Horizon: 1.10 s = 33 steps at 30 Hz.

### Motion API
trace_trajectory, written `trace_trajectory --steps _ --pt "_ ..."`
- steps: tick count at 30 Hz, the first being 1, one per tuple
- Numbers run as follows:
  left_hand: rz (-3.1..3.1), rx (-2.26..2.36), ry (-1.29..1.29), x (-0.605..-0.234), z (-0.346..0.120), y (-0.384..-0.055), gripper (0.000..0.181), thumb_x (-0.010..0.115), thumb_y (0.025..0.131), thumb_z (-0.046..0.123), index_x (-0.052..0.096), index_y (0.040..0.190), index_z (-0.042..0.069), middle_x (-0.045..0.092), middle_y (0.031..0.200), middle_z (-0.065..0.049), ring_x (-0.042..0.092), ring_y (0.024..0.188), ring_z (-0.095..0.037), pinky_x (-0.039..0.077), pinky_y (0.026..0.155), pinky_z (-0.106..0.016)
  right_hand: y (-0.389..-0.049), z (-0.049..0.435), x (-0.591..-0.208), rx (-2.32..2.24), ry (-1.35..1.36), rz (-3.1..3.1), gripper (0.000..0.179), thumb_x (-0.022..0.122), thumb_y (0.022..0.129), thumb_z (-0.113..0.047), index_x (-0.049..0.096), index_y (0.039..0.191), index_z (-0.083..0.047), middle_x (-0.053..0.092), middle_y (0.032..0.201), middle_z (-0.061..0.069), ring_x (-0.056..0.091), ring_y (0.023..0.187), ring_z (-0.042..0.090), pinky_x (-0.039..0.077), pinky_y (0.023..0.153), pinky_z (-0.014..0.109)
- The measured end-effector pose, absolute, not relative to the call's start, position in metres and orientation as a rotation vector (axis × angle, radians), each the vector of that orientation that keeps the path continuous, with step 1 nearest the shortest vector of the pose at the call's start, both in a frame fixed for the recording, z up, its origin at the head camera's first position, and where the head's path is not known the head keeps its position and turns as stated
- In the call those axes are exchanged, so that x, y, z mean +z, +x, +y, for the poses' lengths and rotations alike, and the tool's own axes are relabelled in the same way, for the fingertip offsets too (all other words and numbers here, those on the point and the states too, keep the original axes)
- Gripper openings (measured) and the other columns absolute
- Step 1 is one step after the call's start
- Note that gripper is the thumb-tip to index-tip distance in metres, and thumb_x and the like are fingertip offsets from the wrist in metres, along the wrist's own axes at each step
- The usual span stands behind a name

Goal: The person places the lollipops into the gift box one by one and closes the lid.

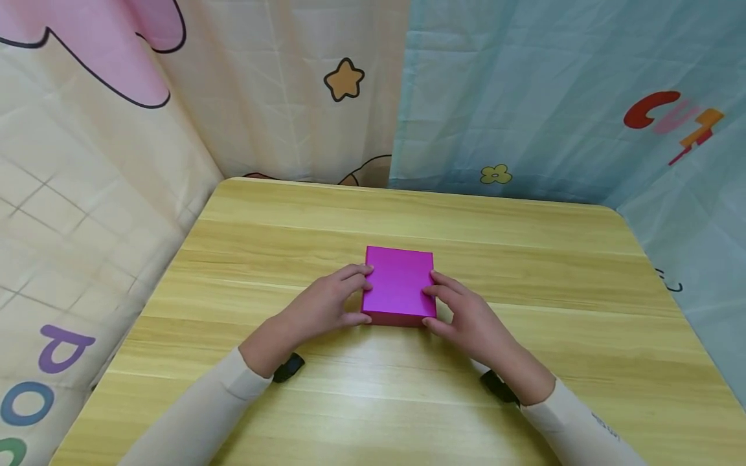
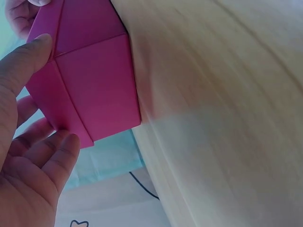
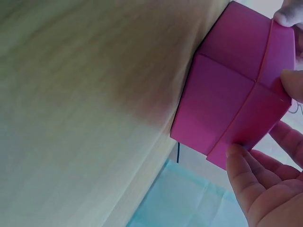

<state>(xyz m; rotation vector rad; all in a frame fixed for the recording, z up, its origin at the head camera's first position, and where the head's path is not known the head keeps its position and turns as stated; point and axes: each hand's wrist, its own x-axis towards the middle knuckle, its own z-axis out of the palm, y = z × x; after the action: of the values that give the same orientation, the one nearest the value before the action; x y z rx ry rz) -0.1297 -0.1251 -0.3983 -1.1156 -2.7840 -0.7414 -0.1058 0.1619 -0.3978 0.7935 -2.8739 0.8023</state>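
A square magenta gift box (image 1: 399,282) sits on the wooden table. Its lid (image 2: 41,87) is on, and a seam runs round the sides below the lid's rim; the lower part (image 3: 210,97) rests on the tabletop. My left hand (image 1: 326,299) holds the lid at the left side, with the thumb at the near corner and fingertips along the side and top edge. Opposite it, my right hand (image 1: 466,315) grips the lid's right side, its thumb on the near right corner. Both wrist views show the fingertips on the lid band, above the seam.
The light wooden table (image 1: 280,226) has rounded far corners. Printed curtains (image 1: 495,84) hang right behind its far edge and along both sides. A black wrist strap (image 1: 288,367) shows under the left wrist and another black strap (image 1: 499,387) under the right.
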Motion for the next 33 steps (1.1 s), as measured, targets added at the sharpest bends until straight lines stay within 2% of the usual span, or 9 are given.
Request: trace_trajectory --steps 8,12,16,19,21,24,28,33 --pt "-2.778 -0.755 -1.128 -0.403 -0.125 -0.130 0.046 0.087 0.078 0.030 0.065 0.111 0.007 0.053 0.138 -0.008 0.058 0.120 -0.025 0.051 0.094 -0.033 -0.106 0.163 -0.397 0.801 0.817 -2.868 0.051 0.085 0.080 -0.021 0.067 0.124 -0.003 0.051 0.143 0.015 0.053 0.128 0.035 0.051 0.093 0.044" --pt "-2.752 -0.721 -1.134 -0.406 -0.125 -0.131 0.045 0.086 0.079 0.030 0.064 0.111 0.007 0.051 0.139 -0.008 0.058 0.119 -0.024 0.051 0.093 -0.032 -0.109 0.163 -0.398 0.795 0.826 -2.874 0.050 0.087 0.078 -0.022 0.067 0.121 -0.007 0.051 0.141 0.013 0.053 0.126 0.033 0.052 0.093 0.044" --pt "-2.759 -0.645 -1.130 -0.403 -0.124 -0.131 0.047 0.084 0.081 0.035 0.062 0.113 0.009 0.047 0.144 -0.009 0.061 0.115 -0.023 0.053 0.088 -0.031 -0.113 0.163 -0.396 0.810 0.810 -2.959 0.060 0.086 0.078 -0.027 0.060 0.130 -0.011 0.038 0.148 0.014 0.047 0.130 0.035 0.052 0.092 0.046" --pt "-2.801 -0.619 -1.100 -0.397 -0.123 -0.133 0.051 0.082 0.081 0.044 0.060 0.113 0.011 0.039 0.153 -0.011 0.059 0.120 -0.025 0.053 0.084 -0.032 -0.117 0.162 -0.395 0.806 0.797 -3.027 0.076 0.086 0.079 -0.032 0.050 0.142 -0.011 0.023 0.158 0.015 0.037 0.138 0.038 0.052 0.092 0.048" --pt "-2.842 -0.616 -1.077 -0.393 -0.122 -0.136 0.058 0.080 0.080 0.050 0.059 0.117 0.011 0.032 0.157 -0.013 0.053 0.128 -0.028 0.053 0.087 -0.035 -0.119 0.162 -0.395 0.802 0.800 -3.062 0.085 0.085 0.079 -0.036 0.043 0.149 -0.011 0.015 0.162 0.015 0.029 0.142 0.039 0.050 0.094 0.050" --pt "-2.915 -0.633 -1.063 -0.388 -0.121 -0.142 0.074 0.077 0.079 0.057 0.056 0.132 0.010 0.023 0.162 -0.012 0.040 0.139 -0.030 0.048 0.099 -0.040 -0.124 0.161 -0.394 0.798 0.809 -3.084 0.092 0.083 0.079 -0.041 0.037 0.153 -0.012 0.010 0.163 0.015 0.022 0.145 0.039 0.047 0.098 0.052" --pt "-2.989 -0.636 -1.066 -0.384 -0.122 -0.151 0.094 0.077 0.078 0.060 0.043 0.150 0.010 0.016 0.164 -0.008 0.030 0.145 -0.028 0.037 0.109 -0.042 -0.129 0.161 -0.394 0.792 0.845 -3.076 0.097 0.083 0.078 -0.046 0.033 0.155 -0.013 0.007 0.164 0.016 0.016 0.147 0.041 0.041 0.102 0.057" --pt "-3.040 -0.583 -1.070 -0.382 -0.123 -0.155 0.098 0.077 0.077 0.062 0.041 0.151 0.010 0.017 0.164 -0.008 0.030 0.145 -0.028 0.035 0.110 -0.043 -0.134 0.162 -0.395 0.812 0.919 -3.060 0.097 0.083 0.078 -0.047 0.034 0.155 -0.012 0.006 0.164 0.017 0.018 0.146 0.042 0.039 0.104 0.057"
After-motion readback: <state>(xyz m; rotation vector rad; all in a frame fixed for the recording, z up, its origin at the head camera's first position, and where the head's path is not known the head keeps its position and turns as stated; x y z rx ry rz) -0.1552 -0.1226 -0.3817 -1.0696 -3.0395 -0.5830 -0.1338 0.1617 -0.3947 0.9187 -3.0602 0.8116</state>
